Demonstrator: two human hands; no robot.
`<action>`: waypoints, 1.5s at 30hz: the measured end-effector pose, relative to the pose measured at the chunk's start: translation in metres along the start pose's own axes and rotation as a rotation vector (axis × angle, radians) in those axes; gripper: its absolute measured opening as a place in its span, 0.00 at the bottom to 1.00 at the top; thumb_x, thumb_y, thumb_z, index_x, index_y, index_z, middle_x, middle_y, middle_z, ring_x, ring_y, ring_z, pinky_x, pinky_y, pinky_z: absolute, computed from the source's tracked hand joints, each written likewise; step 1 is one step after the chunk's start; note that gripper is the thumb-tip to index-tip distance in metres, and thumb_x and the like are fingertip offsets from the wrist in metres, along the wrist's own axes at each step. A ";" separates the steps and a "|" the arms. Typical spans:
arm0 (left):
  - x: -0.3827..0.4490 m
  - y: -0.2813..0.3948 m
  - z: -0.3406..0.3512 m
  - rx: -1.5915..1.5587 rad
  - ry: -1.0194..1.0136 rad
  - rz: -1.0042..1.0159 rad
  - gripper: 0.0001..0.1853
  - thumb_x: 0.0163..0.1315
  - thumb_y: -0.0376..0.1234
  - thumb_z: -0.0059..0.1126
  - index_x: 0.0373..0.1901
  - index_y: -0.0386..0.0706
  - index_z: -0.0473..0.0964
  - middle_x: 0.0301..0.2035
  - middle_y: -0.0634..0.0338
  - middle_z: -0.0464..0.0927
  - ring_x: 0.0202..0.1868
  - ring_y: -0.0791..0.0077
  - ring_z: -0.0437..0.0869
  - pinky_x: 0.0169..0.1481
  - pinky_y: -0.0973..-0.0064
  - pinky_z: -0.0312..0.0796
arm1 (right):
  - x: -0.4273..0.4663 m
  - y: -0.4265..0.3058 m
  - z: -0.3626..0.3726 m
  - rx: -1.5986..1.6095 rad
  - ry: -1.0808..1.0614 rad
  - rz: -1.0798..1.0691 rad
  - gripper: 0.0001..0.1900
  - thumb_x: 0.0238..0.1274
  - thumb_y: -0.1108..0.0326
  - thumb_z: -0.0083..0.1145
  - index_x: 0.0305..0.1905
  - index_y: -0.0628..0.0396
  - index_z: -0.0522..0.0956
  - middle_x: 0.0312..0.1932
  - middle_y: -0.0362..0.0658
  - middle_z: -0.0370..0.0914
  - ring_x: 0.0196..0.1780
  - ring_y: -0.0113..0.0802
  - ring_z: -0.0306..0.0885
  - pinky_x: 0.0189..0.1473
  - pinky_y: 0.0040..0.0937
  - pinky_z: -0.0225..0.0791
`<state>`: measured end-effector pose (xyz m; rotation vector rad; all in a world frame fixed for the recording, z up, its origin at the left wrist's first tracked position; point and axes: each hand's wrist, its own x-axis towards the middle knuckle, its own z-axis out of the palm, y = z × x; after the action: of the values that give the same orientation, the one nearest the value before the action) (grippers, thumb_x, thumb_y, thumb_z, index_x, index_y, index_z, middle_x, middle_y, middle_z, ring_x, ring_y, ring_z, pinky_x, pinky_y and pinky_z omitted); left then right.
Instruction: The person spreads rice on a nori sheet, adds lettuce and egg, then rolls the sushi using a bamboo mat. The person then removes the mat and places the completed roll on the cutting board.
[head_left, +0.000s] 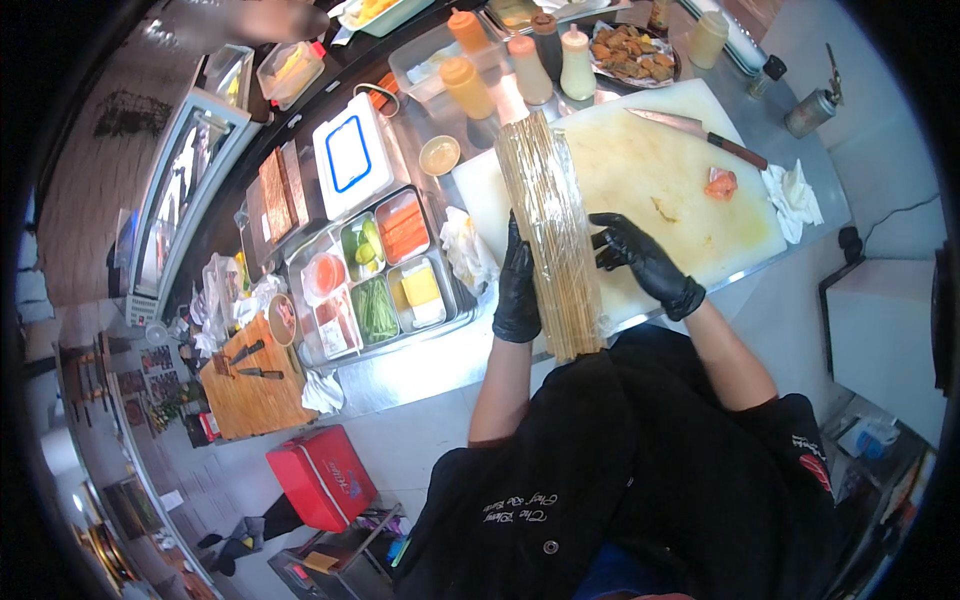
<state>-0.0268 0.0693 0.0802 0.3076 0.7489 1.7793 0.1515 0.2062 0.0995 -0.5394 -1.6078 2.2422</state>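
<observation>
A bamboo sushi mat (551, 240) wrapped in clear plastic film is raised upright-looking over the near left part of a white cutting board (675, 150). My left hand (517, 285), in a black glove, grips the mat's left edge, with some fingers hidden behind it. My right hand (637, 259), also gloved in black, is at the mat's right edge with fingers apart; whether the fingertips touch it I cannot tell. Farther right on the board lie a kitchen knife (697, 135) with a dark handle and a piece of raw salmon (721, 184).
Left of the board stands a metal tray of ingredient containers (375, 274) beside a crumpled paper towel (466, 247). Several squeeze bottles (531, 71) and a pan of fried pieces (634, 54) line the back. A blowtorch (814, 109) stands at the far right.
</observation>
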 end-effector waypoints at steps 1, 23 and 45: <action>-0.003 -0.004 0.003 -0.123 -0.047 0.001 0.37 0.75 0.42 0.51 0.79 0.47 0.46 0.67 0.58 0.68 0.62 0.67 0.75 0.66 0.67 0.71 | 0.001 -0.002 0.017 0.001 0.059 0.018 0.23 0.75 0.60 0.52 0.67 0.58 0.68 0.52 0.44 0.78 0.50 0.25 0.75 0.52 0.27 0.70; -0.082 -0.075 -0.015 -0.555 -0.050 0.078 0.27 0.78 0.44 0.42 0.72 0.39 0.58 0.62 0.50 0.70 0.61 0.62 0.76 0.66 0.64 0.72 | -0.021 -0.025 0.130 -0.585 0.227 -0.127 0.25 0.59 0.68 0.66 0.60 0.68 0.76 0.49 0.59 0.81 0.47 0.40 0.84 0.51 0.33 0.76; -0.100 -0.050 0.001 -0.638 -0.107 -0.049 0.28 0.77 0.44 0.44 0.72 0.39 0.59 0.61 0.50 0.71 0.59 0.63 0.78 0.63 0.65 0.74 | -0.026 -0.030 0.110 -0.742 0.155 -0.125 0.24 0.62 0.70 0.64 0.62 0.64 0.75 0.42 0.49 0.79 0.41 0.36 0.81 0.45 0.34 0.75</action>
<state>0.0455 -0.0141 0.0657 -0.0454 0.0886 1.8380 0.1226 0.1121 0.1634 -0.7368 -2.2870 1.4193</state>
